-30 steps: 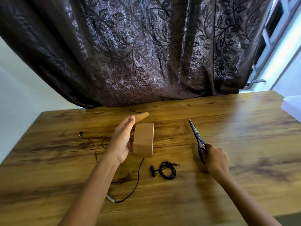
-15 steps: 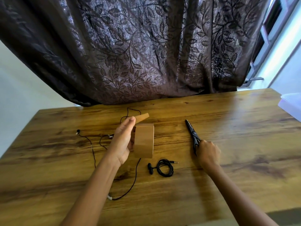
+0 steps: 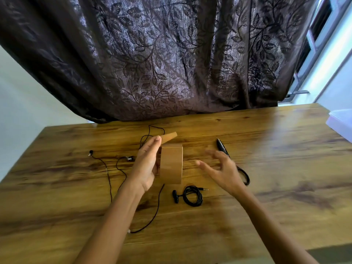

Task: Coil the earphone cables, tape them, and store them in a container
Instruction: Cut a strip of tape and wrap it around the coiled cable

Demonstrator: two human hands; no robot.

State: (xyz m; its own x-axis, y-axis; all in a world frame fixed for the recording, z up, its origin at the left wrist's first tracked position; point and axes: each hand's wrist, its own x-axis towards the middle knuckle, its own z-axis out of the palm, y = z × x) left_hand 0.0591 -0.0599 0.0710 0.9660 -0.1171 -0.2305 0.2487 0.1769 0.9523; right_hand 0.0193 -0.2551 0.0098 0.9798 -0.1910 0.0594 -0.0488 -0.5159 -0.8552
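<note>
Since half a second ago the right hand has let go of the scissors and swung left; it is now empty, fingers spread and blurred, above the table. It reaches toward the tape roll, which stands on edge at the middle of the table in the grasp of the left hand. That hand's fingers lie along the roll's left face, and the forefinger tip touches the free tape end, which sticks up and toward the far edge. The free end points away from the person, with the roll's broad band facing the near edge. The right hand is nearer to that end and would likely have to come over the top of the roll to pinch it. The coiled earphone awaits taping on the wood just nearer than the roll, toward the near edge. The loose earphone trails its cable over the left half, partly behind the left forearm. The scissors lie closed behind the right hand, their middle covered by it. The left thumb is hidden by the roll, and whether the roll rests on the wood or is lifted cannot be told. A pale container at the right edge is cut off by the frame. A dark curtain hangs behind the far edge.
</note>
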